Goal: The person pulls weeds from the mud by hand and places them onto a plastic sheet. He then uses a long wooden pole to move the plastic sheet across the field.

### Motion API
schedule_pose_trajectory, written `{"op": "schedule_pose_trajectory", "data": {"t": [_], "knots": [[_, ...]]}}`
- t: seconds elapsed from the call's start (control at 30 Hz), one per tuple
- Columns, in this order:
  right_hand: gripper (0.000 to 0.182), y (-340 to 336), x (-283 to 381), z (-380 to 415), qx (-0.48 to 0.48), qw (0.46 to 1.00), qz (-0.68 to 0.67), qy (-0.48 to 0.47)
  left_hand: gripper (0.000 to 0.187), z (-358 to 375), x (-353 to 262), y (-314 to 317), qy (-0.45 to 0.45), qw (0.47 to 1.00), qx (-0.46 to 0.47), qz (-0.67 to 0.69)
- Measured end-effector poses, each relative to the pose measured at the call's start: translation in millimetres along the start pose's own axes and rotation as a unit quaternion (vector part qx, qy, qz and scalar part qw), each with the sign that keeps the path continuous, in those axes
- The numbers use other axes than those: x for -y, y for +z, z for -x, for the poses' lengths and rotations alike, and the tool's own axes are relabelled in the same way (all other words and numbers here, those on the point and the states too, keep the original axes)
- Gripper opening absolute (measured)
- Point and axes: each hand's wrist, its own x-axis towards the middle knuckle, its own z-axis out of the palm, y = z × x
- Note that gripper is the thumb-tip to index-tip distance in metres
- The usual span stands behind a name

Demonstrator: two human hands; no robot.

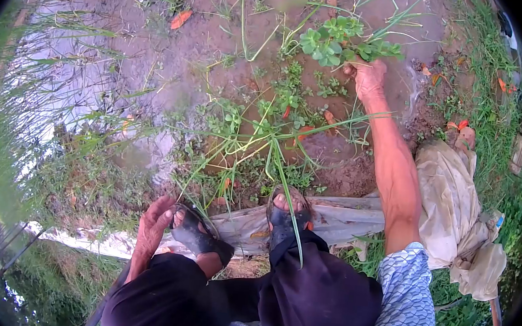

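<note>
The person squatted over wet, muddy soil (219, 71), the right arm stretched far forward and the left drawn in close. The right hand (368, 79) was closed at the base of a round-leaved plant (329, 41), its fingers curled around the lower stems, though some of the fingers were turned out of sight. That plant stood at the far side of the patch, its leaves spreading just beyond and to the left of the fist, with thin grass blades crossing behind it. The left hand (155, 222) held nothing; it hung half open beside the left knee, fingers loosely extended, next to a black sandal (194, 232). Between the feet and the right hand grew low weeds and a long-bladed grass clump (273, 136), one blade of which arched back over the right knee. A pale sheet (343, 218) ran along the ground at the feet, and a crumpled beige cloth (445, 203) lay to the right of the right forearm. An orange leaf (180, 19) rested on the mud toward the far left, well apart from both hands.
</note>
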Motion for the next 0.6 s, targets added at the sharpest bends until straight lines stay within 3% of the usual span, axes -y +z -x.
{"op": "schedule_pose_trajectory", "data": {"t": [0.03, 0.07, 0.17, 0.23, 0.3, 0.33, 0.43, 0.47, 0.57, 0.6], "knots": [[0.004, -1.8, 4.8, 0.0, 0.007, 0.999, -0.01, 0.033, 0.062, 0.8, -1.4, 1.1, -0.004, 1.0, -0.001, 0.004], [0.004, -4.7, 7.4, -7.7, 0.037, 0.961, 0.266, -0.07, 0.062, -0.6, -3.3, 1.8, -0.006, 1.0, -0.002, 0.007], [0.014, -4.0, 19.9, -15.3, 0.029, 0.995, -0.089, -0.017, 0.063, -2.4, -5.2, 2.8, -0.005, 0.999, 0.0, 0.036], [0.027, -9.0, 11.6, -17.8, 0.004, 0.986, 0.159, -0.041, 0.065, -3.1, -6.2, 4.2, -0.013, 0.999, -0.002, 0.031], [0.03, -4.0, 9.4, -21.5, -0.03, 0.898, 0.43, -0.094, 0.065, -4.9, -6.6, 6.7, -0.009, 1.0, -0.001, 0.024], [0.027, -3.1, 21.2, -11.7, 0.002, 0.933, 0.356, -0.055, 0.065, -5.6, -6.3, 7.9, -0.007, 1.0, -0.002, 0.023], [0.027, -2.9, 1.9, -25.9, 0.005, 0.942, 0.335, -0.021, 0.066, -8.3, -11.7, 7.9, -0.002, 1.0, 0.005, 0.006], [0.026, -3.8, -6.0, -26.4, 0.003, 0.942, 0.326, -0.086, 0.067, -11.4, -11.3, 8.7, 0.003, 1.0, 0.002, -0.004], [0.025, -3.9, -4.7, -22.0, -0.021, 0.898, 0.421, -0.126, 0.067, -19.1, -15.2, 9.2, 0.019, 0.999, 0.031, -0.01], [0.022, -8.8, -2.9, -22.9, 0.053, 0.922, 0.356, -0.143, 0.067, -20.4, -15.8, 7.9, 0.026, 0.999, 0.037, -0.015]]}}
